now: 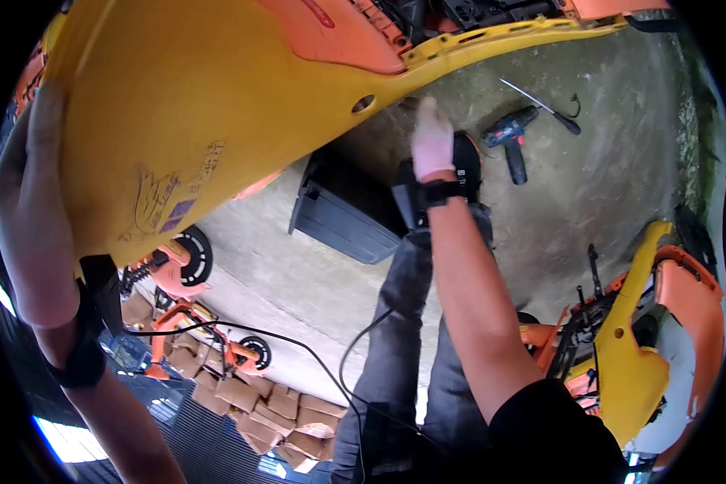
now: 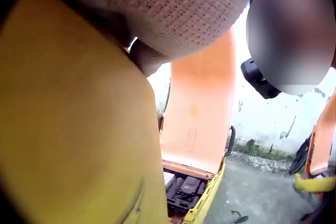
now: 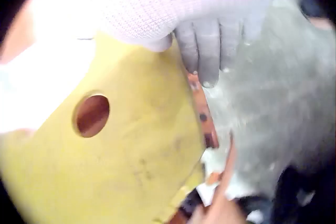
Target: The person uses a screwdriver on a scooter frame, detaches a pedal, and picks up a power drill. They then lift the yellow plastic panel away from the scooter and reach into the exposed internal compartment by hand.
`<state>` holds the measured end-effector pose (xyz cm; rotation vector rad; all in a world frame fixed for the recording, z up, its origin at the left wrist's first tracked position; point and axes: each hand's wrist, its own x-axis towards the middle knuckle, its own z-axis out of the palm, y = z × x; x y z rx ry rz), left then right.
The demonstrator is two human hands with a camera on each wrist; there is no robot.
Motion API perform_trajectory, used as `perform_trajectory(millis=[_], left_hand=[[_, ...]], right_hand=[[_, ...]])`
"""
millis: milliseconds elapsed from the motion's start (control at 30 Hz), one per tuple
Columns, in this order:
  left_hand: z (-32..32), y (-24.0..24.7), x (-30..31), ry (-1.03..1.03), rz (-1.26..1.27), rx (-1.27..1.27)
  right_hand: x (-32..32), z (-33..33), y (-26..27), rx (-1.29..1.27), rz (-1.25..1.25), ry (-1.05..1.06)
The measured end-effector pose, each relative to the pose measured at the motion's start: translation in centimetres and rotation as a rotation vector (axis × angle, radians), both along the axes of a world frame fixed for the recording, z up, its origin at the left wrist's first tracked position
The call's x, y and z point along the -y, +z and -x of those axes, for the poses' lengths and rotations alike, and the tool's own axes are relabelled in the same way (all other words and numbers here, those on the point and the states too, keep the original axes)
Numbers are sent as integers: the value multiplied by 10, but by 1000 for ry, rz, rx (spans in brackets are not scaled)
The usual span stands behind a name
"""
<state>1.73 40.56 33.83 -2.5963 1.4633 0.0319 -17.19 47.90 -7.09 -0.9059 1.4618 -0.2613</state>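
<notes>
A large yellow plastic body panel (image 1: 242, 105) with handwriting and an oval hole spans the upper left of the head view. At its left edge, my gloved left hand (image 1: 36, 214) grips the panel. My gloved right hand (image 1: 432, 143) holds the lower right edge near the hole. In the right wrist view, the thumb lies on the yellow face and the grey fingertips (image 3: 209, 71) pass over the edge, beside an orange strip (image 3: 202, 113). The left wrist view shows the glove (image 2: 168, 14) above the panel, with most of its fingers hidden.
On the concrete floor lie a cordless drill (image 1: 512, 137) and a long screwdriver (image 1: 544, 109). A dark plastic bin (image 1: 347, 214) stands by my legs. Orange and yellow vehicle parts (image 1: 633, 347) stand at right, with brown packages (image 1: 274, 415) at lower left. A black cable (image 1: 298, 343) crosses the view.
</notes>
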Motion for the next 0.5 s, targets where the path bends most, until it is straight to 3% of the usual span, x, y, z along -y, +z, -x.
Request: perform_trajectory(millis=[33, 133, 300, 367, 500], left_hand=[[2, 4, 6, -7, -17, 1], [15, 11, 23, -31, -85, 11], [8, 21, 27, -62, -76, -3], [2, 25, 27, -66, -52, 1], [-1, 28, 24, -70, -30, 3]], right_hand=[[-1, 28, -17, 84, 10, -40], [27, 63, 16, 329, -340, -372], [26, 24, 25, 568, -543, -412], [39, 4, 30, 725, -568, -575], [50, -9, 31, 653, -541, -539]])
